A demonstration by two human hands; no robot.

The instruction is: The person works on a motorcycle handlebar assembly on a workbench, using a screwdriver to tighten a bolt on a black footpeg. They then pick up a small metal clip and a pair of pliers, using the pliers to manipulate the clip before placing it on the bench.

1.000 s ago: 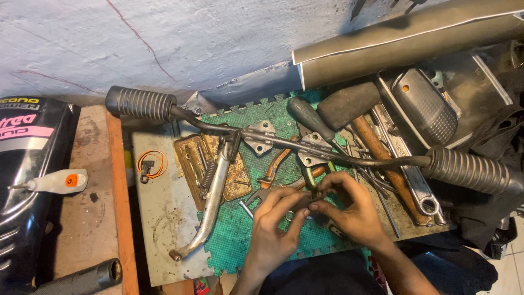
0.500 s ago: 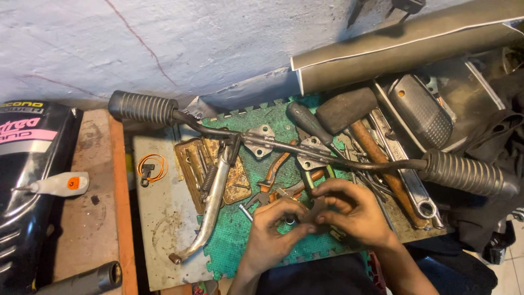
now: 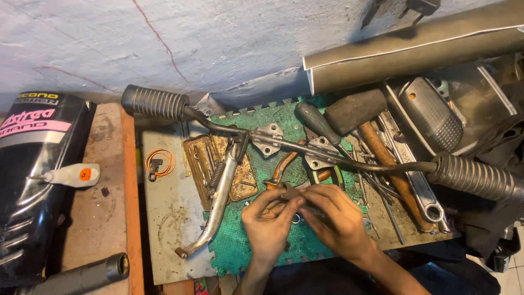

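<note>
Hands meet low over the green foam mat (image 3: 248,248): left hand (image 3: 268,224) and right hand (image 3: 339,221) pinch together on a small dark metal part (image 3: 292,192), fingers closed narrow round it, the part held just above the mat's middle. Exact shape of the part is too hidden to tell. Risk one: a slip of the pinch likely drops it among the loose washers and bits beside the fingertips, where it would be hard to pick out. Risk two: orange-handled pliers (image 3: 281,169) lie just beyond the knuckles, so a sudden jerk could knock them. Further out, the long footrest bar (image 3: 338,153) with ribbed rubber ends spans the desk, its kickstand arm (image 3: 218,205) hanging toward the near edge; a bump could shift the whole bar. Mallet (image 3: 357,112) and screwdriver (image 3: 319,123) crowd the far right. Far left, a glue bottle (image 3: 68,175) rests on a black cover panel (image 3: 33,180), well apart.
</note>
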